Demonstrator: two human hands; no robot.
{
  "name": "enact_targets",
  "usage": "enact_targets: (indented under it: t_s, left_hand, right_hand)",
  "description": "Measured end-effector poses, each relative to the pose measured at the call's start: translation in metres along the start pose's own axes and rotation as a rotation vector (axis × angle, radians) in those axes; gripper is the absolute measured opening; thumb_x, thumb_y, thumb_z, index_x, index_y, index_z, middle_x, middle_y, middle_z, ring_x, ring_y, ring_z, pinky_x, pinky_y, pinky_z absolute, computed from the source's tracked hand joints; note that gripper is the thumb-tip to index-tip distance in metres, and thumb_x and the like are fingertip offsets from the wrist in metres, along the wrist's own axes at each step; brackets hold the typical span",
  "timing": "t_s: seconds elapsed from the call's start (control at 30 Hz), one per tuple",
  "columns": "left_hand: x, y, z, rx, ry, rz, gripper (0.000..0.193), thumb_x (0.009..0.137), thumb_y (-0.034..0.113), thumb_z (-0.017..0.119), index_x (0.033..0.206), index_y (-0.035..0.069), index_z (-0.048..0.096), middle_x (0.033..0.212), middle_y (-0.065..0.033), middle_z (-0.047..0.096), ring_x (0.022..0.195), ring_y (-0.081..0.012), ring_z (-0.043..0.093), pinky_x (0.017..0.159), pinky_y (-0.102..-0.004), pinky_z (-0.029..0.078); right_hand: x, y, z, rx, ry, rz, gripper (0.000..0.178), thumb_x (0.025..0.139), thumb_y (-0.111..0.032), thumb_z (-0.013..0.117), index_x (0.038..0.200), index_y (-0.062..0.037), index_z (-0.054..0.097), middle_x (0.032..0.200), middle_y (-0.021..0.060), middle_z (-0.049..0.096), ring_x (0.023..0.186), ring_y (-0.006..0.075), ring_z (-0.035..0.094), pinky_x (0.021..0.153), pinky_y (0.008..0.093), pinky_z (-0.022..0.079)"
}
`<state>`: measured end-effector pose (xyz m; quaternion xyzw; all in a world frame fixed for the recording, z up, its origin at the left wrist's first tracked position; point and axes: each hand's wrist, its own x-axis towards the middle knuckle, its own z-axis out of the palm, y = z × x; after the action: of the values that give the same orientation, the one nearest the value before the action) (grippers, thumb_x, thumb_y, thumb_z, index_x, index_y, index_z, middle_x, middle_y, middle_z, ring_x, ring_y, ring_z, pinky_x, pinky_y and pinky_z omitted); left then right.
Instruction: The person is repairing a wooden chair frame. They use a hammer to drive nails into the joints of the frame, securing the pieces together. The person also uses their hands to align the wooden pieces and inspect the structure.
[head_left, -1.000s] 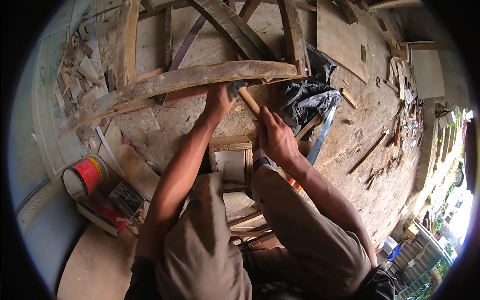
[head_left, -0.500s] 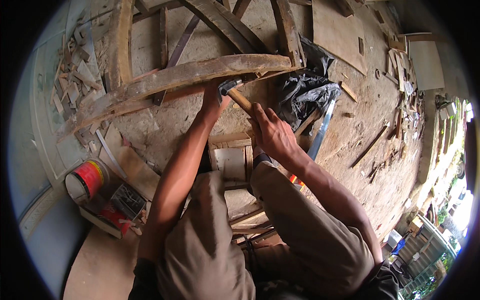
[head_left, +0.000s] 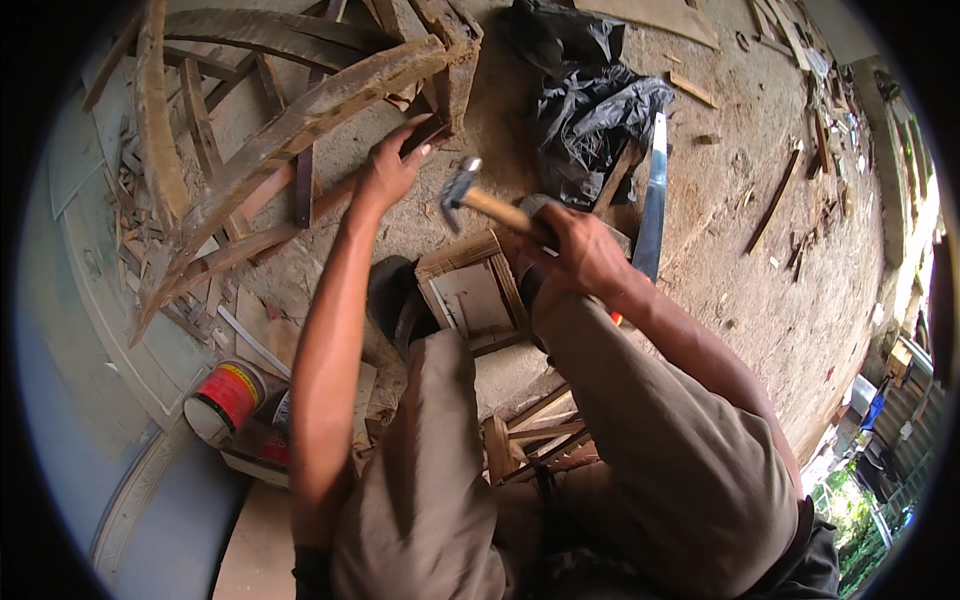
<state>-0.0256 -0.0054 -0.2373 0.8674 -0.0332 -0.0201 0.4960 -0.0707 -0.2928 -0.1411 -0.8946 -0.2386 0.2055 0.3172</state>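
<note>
My right hand (head_left: 585, 252) is closed around the wooden handle of a claw hammer (head_left: 500, 211). The hammer's dark metal head points up and left, apart from any wood. Ahead on the left, my left hand (head_left: 388, 172) grips the lower rail near the right-hand corner of an old wooden frame (head_left: 318, 112). That frame has a thick curved beam, legs and crosspieces, and it stands tilted on the floor. Between my feet sits a small wooden box-like block (head_left: 480, 298) with a pale panel.
Right of the hammer lie a crumpled black plastic bag (head_left: 600, 125) and a handsaw (head_left: 653, 205) with a long blade. A red and white tub (head_left: 228, 400) stands at the left by the wall. Wood scraps (head_left: 775, 205) are strewn over the floor at the right.
The hammer has come away from the curved beam, back toward me. The wooden frame has turned and shifted left. My left hand has come out from under the beam to the rail's end.
</note>
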Motion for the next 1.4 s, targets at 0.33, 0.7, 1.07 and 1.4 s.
enact_targets:
  t_s: [0.33, 0.7, 1.07, 1.4]
  left_hand:
    - [0.03, 0.011, -0.016, 0.085, -0.191, -0.083, 0.048, 0.088, 0.025, 0.068, 0.128, 0.003, 0.055, 0.125, -0.015, 0.061, 0.115, -0.0264, 0.06, 0.094, -0.0353, 0.048]
    - [0.021, 0.024, -0.016, 0.162, -0.044, 0.091, 0.036, 0.09, 0.023, 0.064, 0.12, 0.003, 0.06, 0.109, -0.0173, 0.067, 0.102, -0.0352, 0.065, 0.086, -0.0382, 0.051]
    - [-0.032, -0.021, -0.008, 0.016, 0.245, -0.12, 0.027, 0.092, 0.01, 0.058, 0.118, 0.001, 0.063, 0.114, -0.0178, 0.066, 0.108, -0.0302, 0.063, 0.091, -0.0347, 0.048]
    - [-0.077, -0.014, -0.005, 0.051, 0.523, -0.122, 0.022, 0.092, 0.006, 0.054, 0.11, 0.005, 0.066, 0.107, -0.0135, 0.067, 0.103, -0.0284, 0.063, 0.09, -0.0367, 0.048]
  right_hand:
    - [0.025, 0.076, -0.015, -0.194, 0.061, 0.01, 0.035, 0.09, -0.036, 0.062, 0.08, -0.0027, 0.059, 0.068, 0.0153, 0.062, 0.063, 0.0355, 0.063, 0.057, 0.0446, 0.05]
    - [0.13, 0.135, -0.056, -0.245, 0.46, -0.154, 0.013, 0.083, -0.005, 0.056, 0.093, 0.0002, 0.063, 0.088, 0.0215, 0.065, 0.095, 0.0376, 0.062, 0.079, 0.0441, 0.051]
    - [0.232, 0.162, -0.049, -0.41, 0.368, 0.027, 0.036, 0.081, -0.013, 0.063, 0.117, -0.0065, 0.06, 0.102, 0.0193, 0.067, 0.092, 0.0413, 0.065, 0.076, 0.0469, 0.054]
    - [0.238, 0.188, -0.055, -0.598, 0.406, -0.009, 0.038, 0.084, -0.037, 0.062, 0.11, -0.0102, 0.064, 0.108, 0.0209, 0.065, 0.103, 0.0397, 0.062, 0.083, 0.0486, 0.051]
